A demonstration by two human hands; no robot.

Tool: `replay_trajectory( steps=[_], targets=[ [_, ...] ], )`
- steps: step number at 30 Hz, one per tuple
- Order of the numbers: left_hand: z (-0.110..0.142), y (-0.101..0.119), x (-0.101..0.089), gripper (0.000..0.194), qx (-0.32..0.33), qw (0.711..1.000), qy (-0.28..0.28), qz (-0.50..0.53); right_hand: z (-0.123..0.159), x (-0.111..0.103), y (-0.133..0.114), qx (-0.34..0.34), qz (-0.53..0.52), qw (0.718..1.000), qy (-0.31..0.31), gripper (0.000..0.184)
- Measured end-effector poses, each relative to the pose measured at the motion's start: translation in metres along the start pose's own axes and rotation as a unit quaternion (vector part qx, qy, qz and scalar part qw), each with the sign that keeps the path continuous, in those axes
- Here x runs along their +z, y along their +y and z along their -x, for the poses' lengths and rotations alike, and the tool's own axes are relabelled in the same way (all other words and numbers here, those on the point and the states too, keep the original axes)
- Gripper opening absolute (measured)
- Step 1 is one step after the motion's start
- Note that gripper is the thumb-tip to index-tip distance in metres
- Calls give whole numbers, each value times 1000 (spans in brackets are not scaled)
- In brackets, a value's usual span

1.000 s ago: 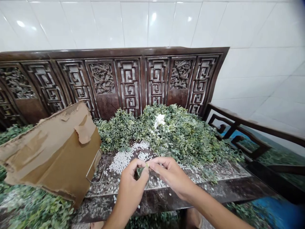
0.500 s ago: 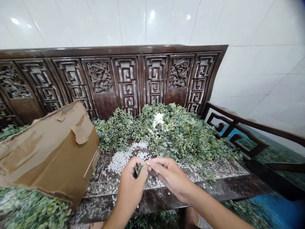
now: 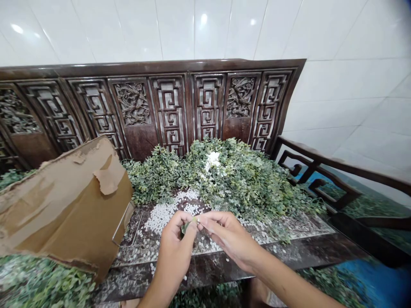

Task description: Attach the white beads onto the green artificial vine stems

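My left hand [image 3: 176, 241] is closed on a small green leaf sprig [image 3: 186, 227], mostly hidden behind its thumb and fingers. My right hand [image 3: 224, 235] meets it fingertip to fingertip, pinching a tiny white piece [image 3: 198, 220] against the sprig's end. Both hands hover above the seat of a dark carved wooden bench. Just behind them, small white discs [image 3: 160, 216] lie scattered over the seat. A large heap of green artificial foliage [image 3: 257, 179] rises against the backrest, with a clump of white pieces [image 3: 212, 161] on top.
A torn cardboard box [image 3: 80, 205] stands at the left, with a thin metal wire frame [image 3: 123, 224] by its edge. More foliage [image 3: 48, 282] lies at the lower left. The bench's armrest [image 3: 337, 167] bounds the right side. Blue sheeting [image 3: 375, 282] shows at the lower right.
Both hands stay nearly in place, fingertips still together on the sprig. The view has shifted very slightly.
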State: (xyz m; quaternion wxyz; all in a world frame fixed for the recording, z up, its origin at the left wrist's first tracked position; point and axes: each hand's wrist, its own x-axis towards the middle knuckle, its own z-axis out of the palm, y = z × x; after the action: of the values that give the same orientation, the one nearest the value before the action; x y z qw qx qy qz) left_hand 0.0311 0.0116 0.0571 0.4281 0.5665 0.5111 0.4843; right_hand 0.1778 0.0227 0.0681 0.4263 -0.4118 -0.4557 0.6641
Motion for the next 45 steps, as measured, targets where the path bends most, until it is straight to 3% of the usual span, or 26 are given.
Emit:
replay_trajectory(
  steps=[12, 23, 32, 34, 36, 40, 42, 45],
  targets=[
    [1, 2, 1, 17, 18, 998, 26, -49, -1, -2, 9, -23, 39, 999, 14, 34],
    [2, -2, 3, 20, 26, 999, 19, -40, 2, 9, 11, -89, 93, 988, 88, 24],
    [1, 6, -3, 24, 0, 999, -36, -2, 4, -2, -3, -164, 217, 962, 19, 26],
    [-1, 11, -6, 24, -24, 997, -60, 31, 1, -3, -3, -128, 174, 976, 19, 29],
    [-3, 16, -8, 24, -63, 992, -65, 85, -3, -3, -2, -52, 74, 995, 41, 32],
    [-6, 22, -10, 29, -133, 960, -12, 248, -8, -3, 2, 101, -96, 988, 64, 24],
    [-7, 22, -9, 31, -143, 939, -2, 312, -7, -2, 5, 137, -90, 986, 40, 21],
    [-6, 19, -6, 33, -139, 927, -5, 347, -3, 2, 9, 137, -4, 991, 4, 34]
  ],
)
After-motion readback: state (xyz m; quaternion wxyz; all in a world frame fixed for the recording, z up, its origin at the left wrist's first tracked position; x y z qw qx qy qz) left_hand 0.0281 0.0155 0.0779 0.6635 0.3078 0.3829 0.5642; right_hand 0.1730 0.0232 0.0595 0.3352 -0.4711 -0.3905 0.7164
